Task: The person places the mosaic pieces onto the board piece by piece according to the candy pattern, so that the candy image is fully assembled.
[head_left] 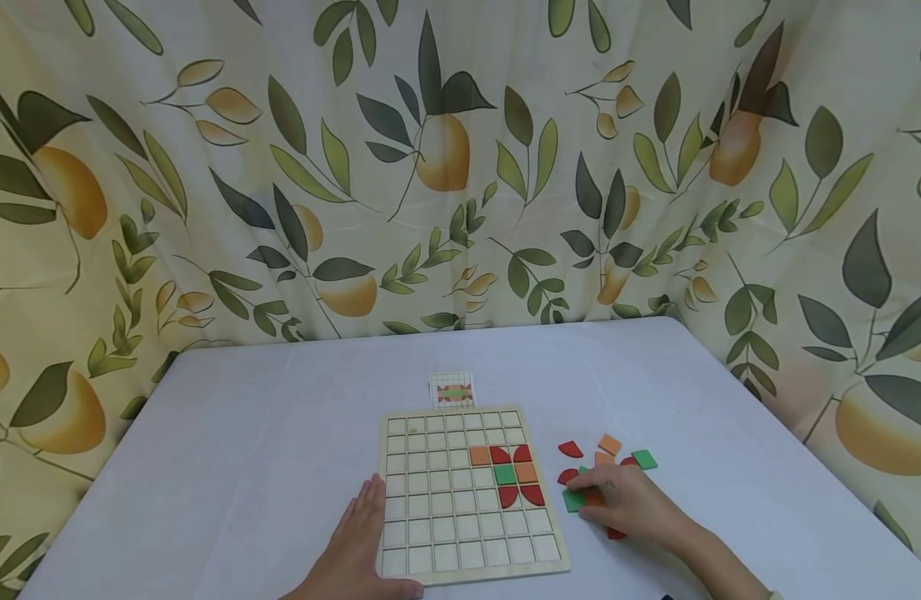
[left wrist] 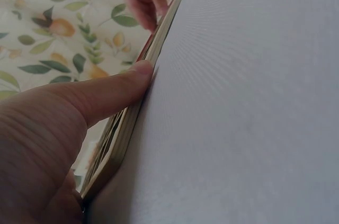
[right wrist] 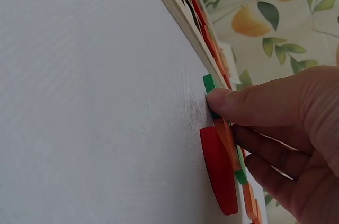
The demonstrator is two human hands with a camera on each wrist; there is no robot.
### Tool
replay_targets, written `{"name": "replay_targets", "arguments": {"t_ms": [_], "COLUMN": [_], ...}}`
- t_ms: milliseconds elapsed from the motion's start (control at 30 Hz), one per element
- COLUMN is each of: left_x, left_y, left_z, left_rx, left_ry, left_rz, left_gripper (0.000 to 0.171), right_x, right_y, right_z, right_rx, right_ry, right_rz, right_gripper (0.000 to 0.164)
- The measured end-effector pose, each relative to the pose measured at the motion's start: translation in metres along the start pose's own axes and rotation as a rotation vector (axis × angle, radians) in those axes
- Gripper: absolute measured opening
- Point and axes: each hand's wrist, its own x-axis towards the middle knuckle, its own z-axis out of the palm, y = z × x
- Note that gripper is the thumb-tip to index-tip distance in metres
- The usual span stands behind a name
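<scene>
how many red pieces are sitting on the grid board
4: in the head view, one red piece just above the green square, another above the orange square to its right, and one directly below each.

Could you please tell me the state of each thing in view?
grid board: flat on the white table, partly filled
seven placed tiles: set in the grid board
loose tiles: scattered right of the grid board
pattern card: face up at the grid board's far edge
left hand: laid along the grid board's left edge
right hand: over the loose tiles, thumb touching a green tile, grip unclear
printed curtain: hanging
</scene>
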Motion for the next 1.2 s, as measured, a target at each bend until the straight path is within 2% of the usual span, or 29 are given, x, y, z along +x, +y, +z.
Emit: {"name": "replay_targets", "arguments": {"t_ms": [600,800,1200], "left_x": [0.0000,0.0001,0.0007], "left_y": [0.0002,0.0003,-0.0023], "left_z": [-0.0009,-0.0005,0.0010], "left_rx": [-0.010,-0.019,-0.004], "left_ry": [-0.003,-0.005,0.007], "left_rz": [0.003,-0.004,0.012], "left_gripper": [0.129,0.130,0.129], "right_x": [-0.0008,-0.0012,-0.0024], "right_y": [0.0078,0.0088,0.0104], "right_z": [-0.0007,-0.0016,-0.0004], "right_rx": [0.003,0.012,-0.003], "right_ry": [-0.022,-0.007,0.029], "right_rz": [0.006,-0.031,-0.044], "right_gripper": [0.029,0.029,0.027]}}
